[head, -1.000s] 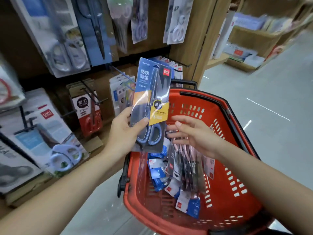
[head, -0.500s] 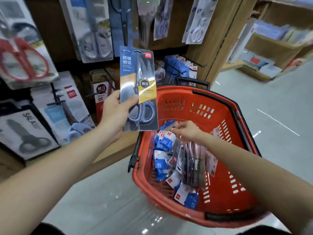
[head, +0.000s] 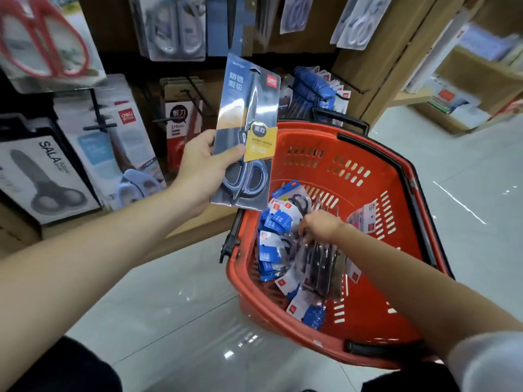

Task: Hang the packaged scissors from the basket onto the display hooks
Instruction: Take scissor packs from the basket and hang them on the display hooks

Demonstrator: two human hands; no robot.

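Left grip point(head: 202, 168) pinches one scissors pack point(head: 246, 123) upright above the basket's point(head: 396, 165) left rim, unhung. Right grip point(head: 319, 224) has dropped from beside that pack into the basket's heap of packs point(head: 278, 222), fingers point(head: 305, 230) buried, hold unclear; likely fetching another before the hooks point(head: 202, 97) beyond the basket get any.

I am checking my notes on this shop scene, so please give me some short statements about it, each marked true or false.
1. The left hand grips a packaged pair of scissors. True.
2. The right hand rests on the floor. False: it is down among the packs in the red basket.
3. The basket holds one pack only. False: it holds many.
4. A box labelled SALA stands at the far left. True.
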